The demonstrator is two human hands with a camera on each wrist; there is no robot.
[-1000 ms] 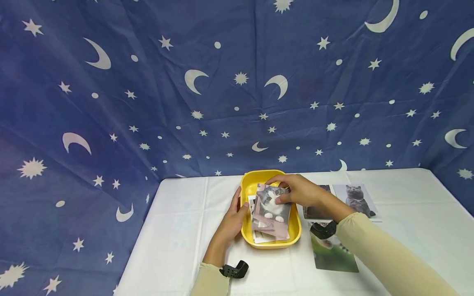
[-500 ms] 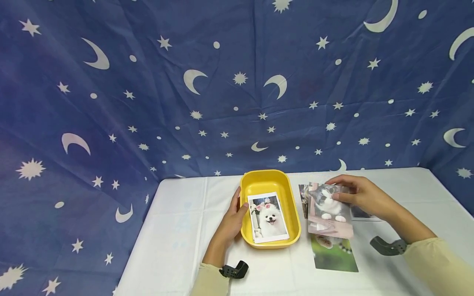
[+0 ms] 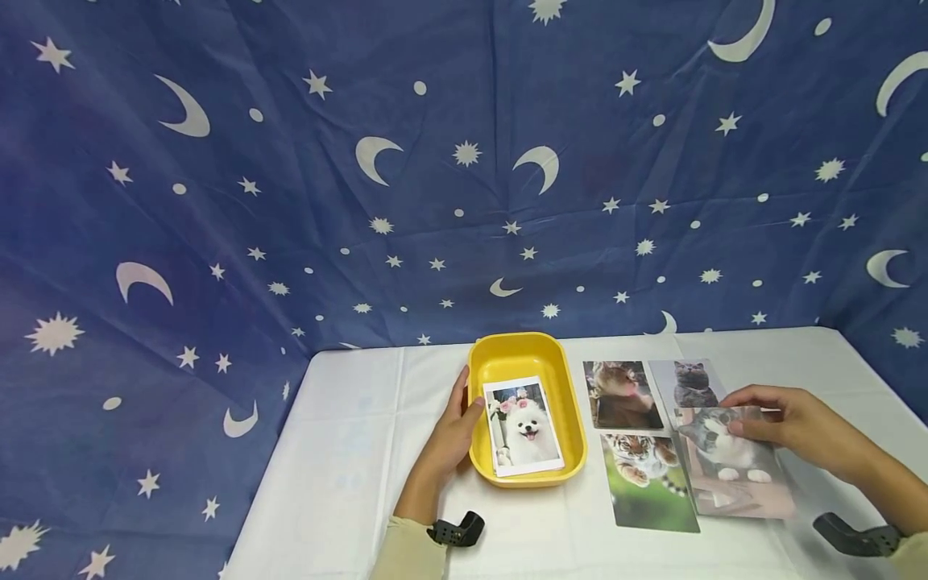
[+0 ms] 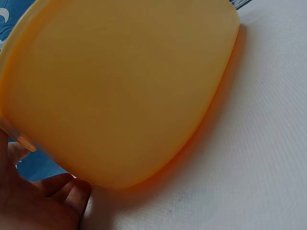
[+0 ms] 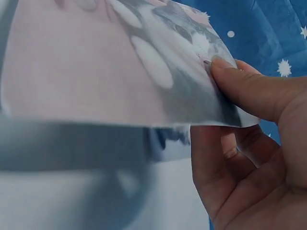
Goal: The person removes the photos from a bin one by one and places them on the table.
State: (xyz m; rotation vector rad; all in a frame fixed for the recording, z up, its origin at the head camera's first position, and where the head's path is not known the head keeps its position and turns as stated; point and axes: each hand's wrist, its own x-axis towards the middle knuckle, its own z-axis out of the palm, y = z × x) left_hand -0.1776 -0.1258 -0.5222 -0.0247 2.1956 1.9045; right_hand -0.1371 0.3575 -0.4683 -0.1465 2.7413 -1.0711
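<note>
Head view — right hand (image 3: 808, 423) pinching kitten photo (image 3: 741, 493), cat photo (image 3: 692, 385) overlapped, left (image 3: 451, 431) gripping tray (image 3: 511, 362)

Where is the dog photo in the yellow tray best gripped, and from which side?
Probably pinch the dog photo by its far edge, from the right: the yellow tray has bare floor beyond that edge, and the left hand grips its left wall.

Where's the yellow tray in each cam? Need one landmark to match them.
Head: yellow tray low, just right of centre, gripped by the left hand.
Left wrist: fills the upper left, its outside facing the camera.
Right wrist: not in it.
Shared landmark: blue starry cloth, upper left in left wrist, upper right in right wrist.
</note>
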